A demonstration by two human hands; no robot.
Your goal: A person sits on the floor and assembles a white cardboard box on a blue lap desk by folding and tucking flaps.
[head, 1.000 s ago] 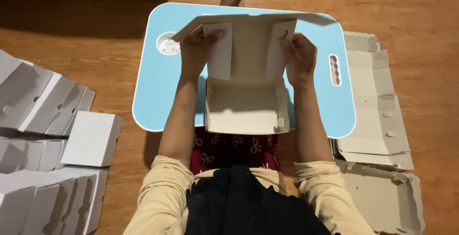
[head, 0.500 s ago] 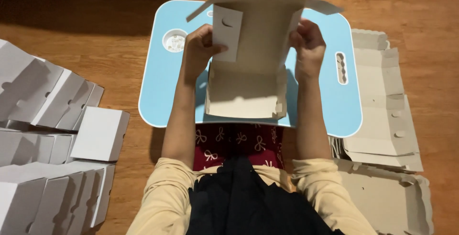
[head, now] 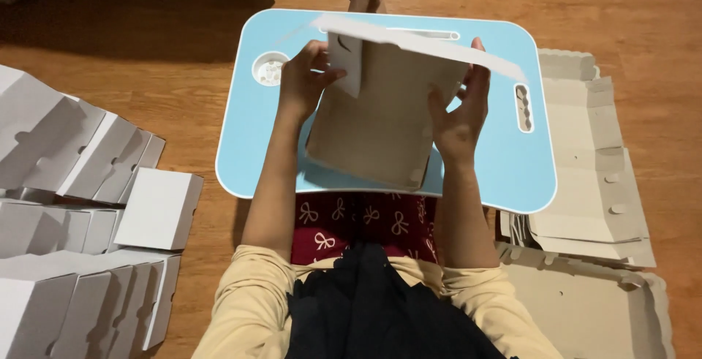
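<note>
Cardboard box [head: 380,125] between both hands

Both forearms reach forward, left hand [head: 301,81] and right hand [head: 459,114] raised, fingers curled inward.

Folded boxes [head: 88,205] crowd left; flat blanks [head: 592,161] right; tray [head: 512,169] edges free.

Light blue table [head: 512,169]; brown carton [head: 380,125] (white flap edge); white boxes [head: 80,213]; dark red cloth [head: 365,220] with white bows; orange-brown wooden floor [head: 168,88]; beige sleeves [head: 248,308].
</note>
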